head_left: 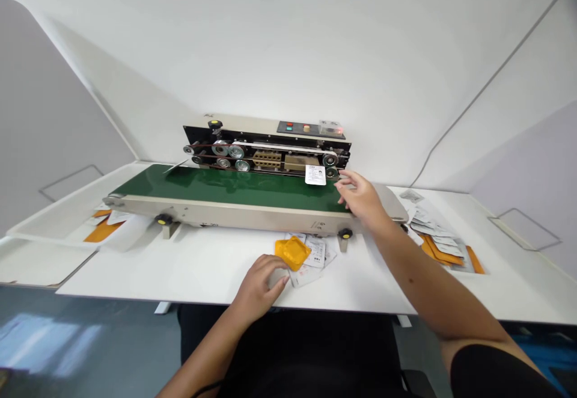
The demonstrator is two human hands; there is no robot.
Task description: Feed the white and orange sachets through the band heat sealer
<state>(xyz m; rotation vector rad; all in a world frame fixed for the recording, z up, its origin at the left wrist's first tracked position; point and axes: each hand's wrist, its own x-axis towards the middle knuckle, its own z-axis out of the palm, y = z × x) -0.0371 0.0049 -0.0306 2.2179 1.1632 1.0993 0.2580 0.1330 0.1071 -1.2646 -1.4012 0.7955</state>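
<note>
In front of the green belt, the left hand is held loosely curved, thumb parted, beside an orange packet laid on white sachets. Over the belt's right part, the right hand is held empty, fingers parted; along its far edge, a printed sachet is seen.

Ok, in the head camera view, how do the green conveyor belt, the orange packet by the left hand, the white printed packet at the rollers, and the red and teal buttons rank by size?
1. Green conveyor belt
2. Orange packet
3. White printed packet
4. Red button and teal button: too alike to rank
</note>
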